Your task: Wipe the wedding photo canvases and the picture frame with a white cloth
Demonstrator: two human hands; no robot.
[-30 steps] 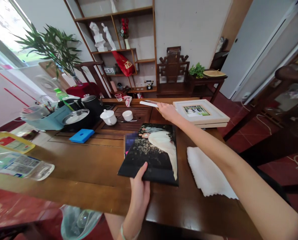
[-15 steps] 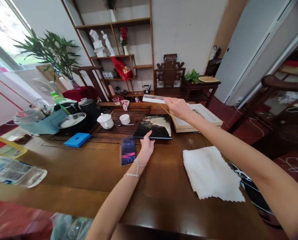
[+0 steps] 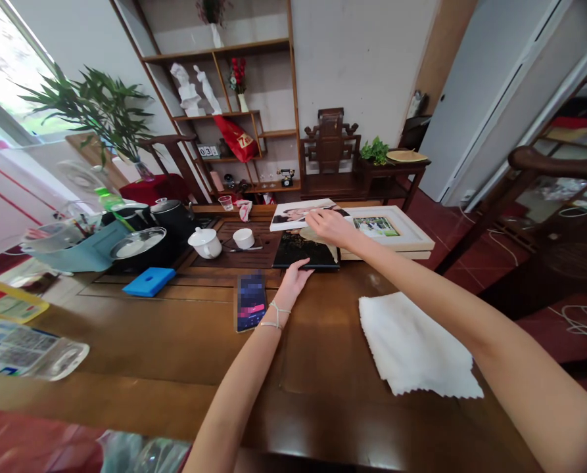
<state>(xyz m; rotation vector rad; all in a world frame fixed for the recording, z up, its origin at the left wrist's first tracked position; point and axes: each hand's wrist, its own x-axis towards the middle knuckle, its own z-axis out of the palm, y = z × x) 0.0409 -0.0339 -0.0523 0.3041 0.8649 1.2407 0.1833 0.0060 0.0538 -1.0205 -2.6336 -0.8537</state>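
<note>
My left hand (image 3: pixel 293 278) rests with fingers spread on the near edge of a dark photo print (image 3: pixel 303 255) lying flat on the wooden table (image 3: pixel 185 328). My right hand (image 3: pixel 328 226) reaches over that print and pinches the edge of a white-bordered photo (image 3: pixel 293 214), holding it tilted above the table's far side. A white picture frame (image 3: pixel 396 231) with a small photo in it lies just right of my right hand. A phone (image 3: pixel 252 301) lies by my left wrist.
A white cloth (image 3: pixel 414 345) lies at the right. A tea tray with a white teapot (image 3: pixel 205 242) and cup (image 3: pixel 244 238), black kettles, a blue box (image 3: pixel 148 281) and plastic packets stand at the left. Shelves and a chair stand behind.
My left hand pushed the dark print away across the table and laid it flat. My right hand lifted the white-bordered photo and has now lowered it, tilted face up.
</note>
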